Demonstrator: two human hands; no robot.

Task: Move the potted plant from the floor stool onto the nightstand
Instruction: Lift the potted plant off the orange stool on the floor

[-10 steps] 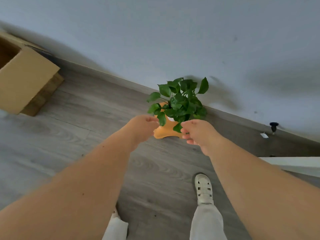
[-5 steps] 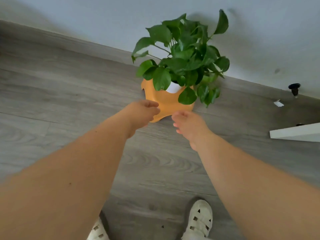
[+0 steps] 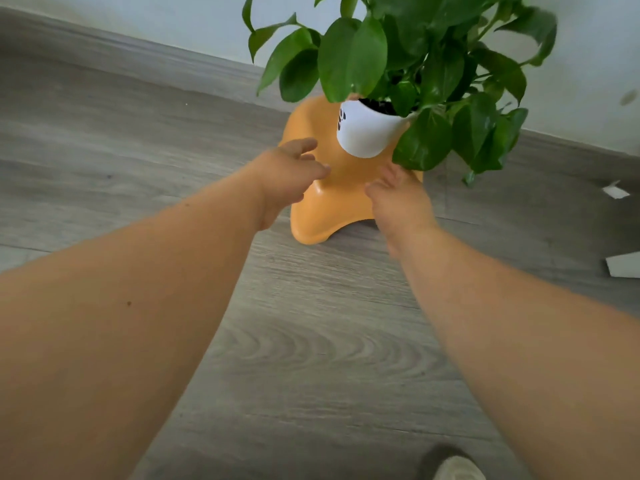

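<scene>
Grey wood-grain floor (image 3: 311, 341) carried an orange stool (image 3: 322, 209) near the wall, a white paper scrap (image 3: 615, 192) to its right, and a shoe (image 3: 459, 469) at the bottom edge.

Smooth plastic stool (image 3: 332, 206), wood-grain floor (image 3: 311, 341)

The potted plant (image 3: 377, 98) has a white pot with a small black mark and lots of big green leaves hanging over its sides. It stands upright on top of the orange stool (image 3: 325, 202). The stool is low and smooth and sits on the floor.
</scene>
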